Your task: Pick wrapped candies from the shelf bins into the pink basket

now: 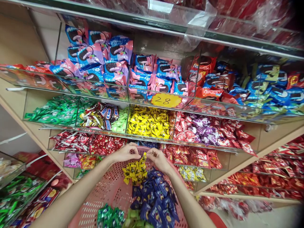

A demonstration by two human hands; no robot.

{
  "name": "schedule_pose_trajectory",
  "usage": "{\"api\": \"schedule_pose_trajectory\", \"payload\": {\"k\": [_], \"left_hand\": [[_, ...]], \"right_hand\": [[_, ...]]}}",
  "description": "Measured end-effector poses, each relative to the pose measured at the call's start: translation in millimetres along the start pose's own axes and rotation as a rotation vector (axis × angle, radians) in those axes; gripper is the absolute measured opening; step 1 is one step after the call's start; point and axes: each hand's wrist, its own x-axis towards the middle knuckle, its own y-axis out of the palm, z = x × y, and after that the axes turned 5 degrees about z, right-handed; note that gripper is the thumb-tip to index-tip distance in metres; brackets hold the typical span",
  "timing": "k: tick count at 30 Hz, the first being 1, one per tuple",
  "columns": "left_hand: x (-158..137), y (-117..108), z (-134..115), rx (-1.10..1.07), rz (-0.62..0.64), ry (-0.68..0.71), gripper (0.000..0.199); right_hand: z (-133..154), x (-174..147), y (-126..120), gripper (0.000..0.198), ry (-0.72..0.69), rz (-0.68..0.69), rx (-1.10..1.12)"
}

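Observation:
Inside a pink perforated plastic basket (108,183) lie small heaps of wrapped candies. A yellow-wrapped candy (144,156) is pinched by the fingertips of my right hand (158,159), above the heap of yellow candies (134,172) at the basket's far side. My left hand (125,153) is just left of that candy, thumb and fingers drawn together; what they hold, if anything, is hidden. Nearer to me in the basket are dark blue packets (156,198), green foil candies (110,216) and pale green packets (137,219).
Ahead stands a tiered shelf with clear dividers. Its bin of yellow candies (149,122) sits just beyond my hands, beside Snickers bars (108,114), green candies (59,110) and purple candies (201,126). Above hang cookie packets (91,55) and a yellow price tag marked 28 (166,100).

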Motion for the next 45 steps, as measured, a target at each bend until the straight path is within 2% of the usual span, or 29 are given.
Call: {"api": "schedule_pose_trajectory", "payload": {"k": [4, 8, 18, 23, 34, 41, 45], "left_hand": [[0, 0, -3, -0.008, -0.007, 0.005, 0.030], [0, 0, -3, -0.003, -0.014, 0.005, 0.032], [0, 1, 1, 0.027, -0.015, 0.019, 0.034], [0, 0, -2, 0.020, -0.011, 0.014, 0.035], [1, 2, 2, 0.014, -0.028, 0.027, 0.035], [0, 2, 0, 0.011, -0.037, 0.035, 0.032], [2, 3, 3, 0.002, -0.091, 0.013, 0.032]], "right_hand": [[-11, -4, -2, 0.013, 0.011, 0.190, -0.252], [-12, -6, 2, 0.011, 0.021, 0.273, -0.394], [-19, -4, 4, 0.015, -0.017, 0.296, -0.649], [-20, -4, 6, 0.017, 0.002, 0.294, -0.679], [-22, -1, 10, 0.018, -0.070, 0.317, -0.689], [-2, -5, 10, 0.014, -0.106, 0.237, -0.723], [14, -5, 11, 0.014, -0.132, 0.189, -0.757]]}}
